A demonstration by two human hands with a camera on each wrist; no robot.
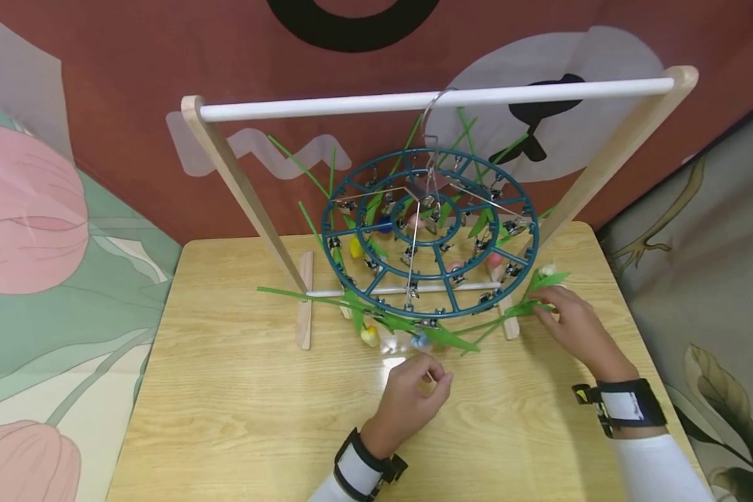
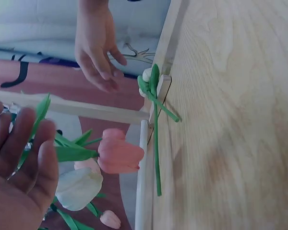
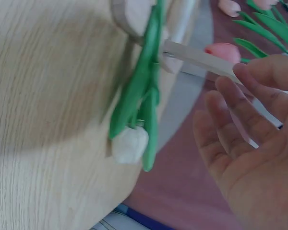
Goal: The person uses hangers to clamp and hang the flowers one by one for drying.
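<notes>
The white tulip (image 1: 547, 270) lies on the bench (image 1: 226, 411) near the right back corner, just beside the right foot of the wooden rack (image 1: 609, 167). Its white bud points to the bench edge and its green stem runs toward the middle, under the round clip hanger (image 1: 429, 233).

The right hand (image 1: 574, 324) is just beside this tulip, w/ the fingers (image 3: 240, 120) straight and relaxed, grasping nothing. In the right wrist view the palm is open and the bud (image 3: 129, 143) lies near the fingertips but apart from them; in the head view the fingertips reach the green leaves, and I cannot tell if they really touch.

The left hand (image 1: 411, 397) rests on the bench in front of the hanger, approx. in the middle, well apart from the white tulip. In the head view its fingers are curled w/ thumb and forefinger close together, but in the left wrist view the fingers (image 2: 19, 158) look loose and hold nothing.

A pink tulip (image 2: 117, 153) hangs head-down from the hanger, near the left hand, w/ other tulips beside it. The hanger hangs by a metal hook from the white rod (image 1: 414, 101) of the rack.
</notes>
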